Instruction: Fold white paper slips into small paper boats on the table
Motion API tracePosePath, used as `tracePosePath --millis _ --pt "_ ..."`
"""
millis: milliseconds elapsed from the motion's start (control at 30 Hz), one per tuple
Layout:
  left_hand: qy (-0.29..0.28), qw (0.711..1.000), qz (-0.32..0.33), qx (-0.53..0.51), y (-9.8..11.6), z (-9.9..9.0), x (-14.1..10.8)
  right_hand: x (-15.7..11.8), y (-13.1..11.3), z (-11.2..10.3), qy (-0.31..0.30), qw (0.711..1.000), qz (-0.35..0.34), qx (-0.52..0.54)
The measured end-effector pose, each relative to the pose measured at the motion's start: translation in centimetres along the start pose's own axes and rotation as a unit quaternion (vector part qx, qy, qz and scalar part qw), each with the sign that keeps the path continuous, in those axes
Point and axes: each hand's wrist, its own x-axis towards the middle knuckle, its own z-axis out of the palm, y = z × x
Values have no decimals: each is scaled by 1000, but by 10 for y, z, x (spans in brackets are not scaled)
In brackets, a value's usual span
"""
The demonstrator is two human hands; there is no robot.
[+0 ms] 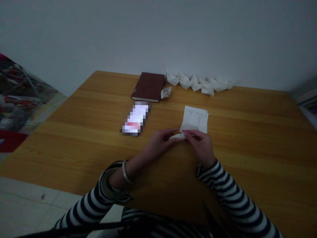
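Pinching paper [193, 119] between hands [160, 142], well inside tabletop edges [74, 132].

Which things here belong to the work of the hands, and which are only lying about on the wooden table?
Belonging: white printed paper sheet, folded at its near edge, held by left hand and right hand; row of folded white paper shapes.
Lying about: dark red hardcover notebook; blurred flat object.

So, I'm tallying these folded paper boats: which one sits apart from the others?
The paper boat right beside the dark red notebook; the others stand together in a row further right.
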Motion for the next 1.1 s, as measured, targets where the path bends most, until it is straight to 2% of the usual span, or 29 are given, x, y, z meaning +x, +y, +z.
tracePosePath --millis 100,233,300,367,467,600,700,800,900,1100 --pt "-13 998 21 49 0 -4 -1 -1 -1 1 -40 999 -20 -14" --pt "-23 998 33 48 3 -8 -1 -1 -1 3 -102 994 15 28" --pt "-32 998 36 41 6 -9 -1 -1 -1 3 -112 993 21 35" --pt "-42 997 43 46 8 -8 -2 -1 -2 4 -98 994 22 33" --pt "-59 995 52 59 7 -7 -2 -2 -1 7 -40 999 30 22" --pt "-53 996 2 69 -1 -5 0 -4 -1 11 4 999 47 16" --pt "-70 995 -41 52 -5 -7 3 -4 -1 10 -5 998 63 23" --pt "-86 995 -44 36 -5 -11 4 -3 -1 7 -56 995 76 13" --pt "-92 994 -32 51 -4 -12 3 -3 -2 4 -80 995 66 -12" --pt "-84 984 48 151 3 -9 -2 -2 -1 5 -51 994 96 9"
